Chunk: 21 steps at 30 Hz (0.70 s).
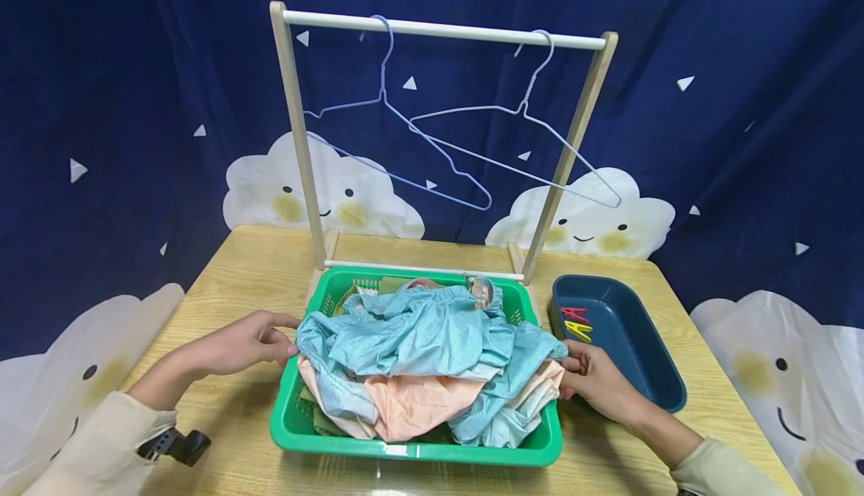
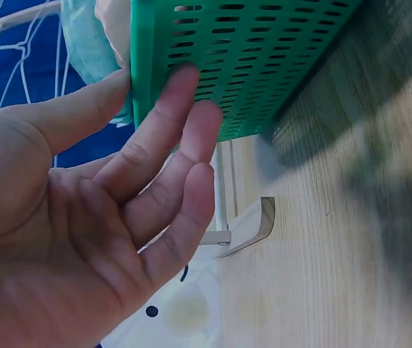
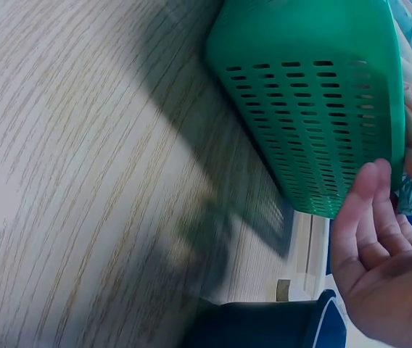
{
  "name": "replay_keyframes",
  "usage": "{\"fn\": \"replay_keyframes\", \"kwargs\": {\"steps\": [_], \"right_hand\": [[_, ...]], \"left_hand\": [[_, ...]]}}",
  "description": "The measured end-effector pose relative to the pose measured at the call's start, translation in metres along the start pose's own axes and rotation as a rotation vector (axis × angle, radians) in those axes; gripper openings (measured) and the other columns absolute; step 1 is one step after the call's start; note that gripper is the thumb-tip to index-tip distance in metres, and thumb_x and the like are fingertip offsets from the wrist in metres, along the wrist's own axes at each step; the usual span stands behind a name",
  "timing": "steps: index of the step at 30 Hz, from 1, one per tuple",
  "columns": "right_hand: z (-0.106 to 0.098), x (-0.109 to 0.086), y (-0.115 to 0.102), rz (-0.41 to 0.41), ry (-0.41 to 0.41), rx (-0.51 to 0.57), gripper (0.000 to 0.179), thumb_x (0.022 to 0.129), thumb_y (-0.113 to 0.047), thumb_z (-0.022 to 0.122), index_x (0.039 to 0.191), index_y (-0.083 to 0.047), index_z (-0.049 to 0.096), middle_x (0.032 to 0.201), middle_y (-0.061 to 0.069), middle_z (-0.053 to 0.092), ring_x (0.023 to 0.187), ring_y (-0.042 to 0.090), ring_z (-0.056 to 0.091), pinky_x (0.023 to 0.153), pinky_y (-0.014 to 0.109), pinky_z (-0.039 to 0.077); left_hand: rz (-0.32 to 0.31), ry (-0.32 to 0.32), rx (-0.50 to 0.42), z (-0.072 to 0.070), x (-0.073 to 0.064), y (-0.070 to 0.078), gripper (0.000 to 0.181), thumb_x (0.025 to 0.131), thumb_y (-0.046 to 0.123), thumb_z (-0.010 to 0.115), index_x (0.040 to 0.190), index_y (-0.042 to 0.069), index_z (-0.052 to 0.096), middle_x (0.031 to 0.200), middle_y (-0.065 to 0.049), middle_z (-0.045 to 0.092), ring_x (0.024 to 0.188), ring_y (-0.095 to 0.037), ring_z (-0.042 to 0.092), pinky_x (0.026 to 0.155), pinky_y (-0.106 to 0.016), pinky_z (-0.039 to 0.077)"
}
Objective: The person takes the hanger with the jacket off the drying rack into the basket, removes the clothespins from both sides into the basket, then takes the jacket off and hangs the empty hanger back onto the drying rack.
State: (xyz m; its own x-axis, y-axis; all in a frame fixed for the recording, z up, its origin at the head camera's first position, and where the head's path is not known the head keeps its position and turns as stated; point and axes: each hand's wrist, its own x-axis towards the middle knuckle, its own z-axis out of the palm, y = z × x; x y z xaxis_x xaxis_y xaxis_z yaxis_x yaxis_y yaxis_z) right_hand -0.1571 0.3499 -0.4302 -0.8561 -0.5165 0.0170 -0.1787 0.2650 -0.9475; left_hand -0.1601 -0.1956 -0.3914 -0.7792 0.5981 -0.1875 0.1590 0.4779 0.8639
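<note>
A green plastic basket [image 1: 486, 457] with slotted sides stands on the table, heaped with clothes. On top lies a light blue dotted garment [image 1: 432, 331], with a peach garment [image 1: 425, 406] below it. My left hand [image 1: 246, 342] is at the basket's left rim; in the left wrist view its thumb meets the rim and its bent fingers [image 2: 191, 134] lie by the slotted outer wall. On the opposite side my right hand [image 1: 597, 380] holds the right rim, thumb over the edge and fingers [image 3: 369, 192] against the outer wall.
Behind the basket stands a wooden rack with a white bar [image 1: 445, 28]. A blue hanger [image 1: 382, 94] and a pale hanger [image 1: 523, 109] hang from it. To the right, a dark blue tray [image 1: 624, 331] contains red and yellow clips [image 1: 577, 327]. A patterned curtain hangs behind.
</note>
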Motion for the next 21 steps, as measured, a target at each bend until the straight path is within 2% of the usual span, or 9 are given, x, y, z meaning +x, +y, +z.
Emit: {"fn": "replay_keyframes", "kwargs": {"steps": [5, 12, 21], "right_hand": [[-0.0008, -0.0011, -0.0012, 0.062, -0.002, 0.022, 0.018, 0.099, -0.005, 0.059, 0.115, 0.002, 0.054, 0.081, -0.011, 0.072, 0.071, 0.003, 0.064, 0.066, 0.023, 0.054], [-0.0005, -0.0019, -0.0043, 0.068, -0.002, 0.036, 0.02, 0.1, -0.005, 0.058, 0.116, 0.006, 0.052, 0.081, -0.012, 0.071, 0.07, 0.002, 0.063, 0.067, 0.023, 0.054], [0.0016, -0.0021, -0.0036, 0.078, 0.017, 0.032, 0.019, 0.101, -0.008, 0.059, 0.113, 0.005, 0.053, 0.083, -0.012, 0.072, 0.071, 0.002, 0.063, 0.067, 0.022, 0.054]], "left_hand": [[-0.017, -0.003, -0.037, 0.0003, -0.0007, -0.0006, 0.064, 0.103, 0.013, 0.057, 0.144, -0.024, 0.026, 0.077, 0.002, 0.071, 0.077, -0.006, 0.064, 0.079, -0.024, 0.049], [-0.06, 0.034, -0.09, 0.0015, 0.0001, -0.0017, 0.061, 0.1, 0.011, 0.059, 0.144, -0.017, 0.025, 0.083, -0.01, 0.073, 0.075, -0.012, 0.066, 0.077, -0.03, 0.054], [-0.073, 0.035, -0.102, 0.0044, 0.0007, 0.0004, 0.057, 0.101, 0.009, 0.057, 0.142, -0.015, 0.025, 0.076, -0.004, 0.067, 0.069, -0.01, 0.062, 0.071, -0.027, 0.05]]}}
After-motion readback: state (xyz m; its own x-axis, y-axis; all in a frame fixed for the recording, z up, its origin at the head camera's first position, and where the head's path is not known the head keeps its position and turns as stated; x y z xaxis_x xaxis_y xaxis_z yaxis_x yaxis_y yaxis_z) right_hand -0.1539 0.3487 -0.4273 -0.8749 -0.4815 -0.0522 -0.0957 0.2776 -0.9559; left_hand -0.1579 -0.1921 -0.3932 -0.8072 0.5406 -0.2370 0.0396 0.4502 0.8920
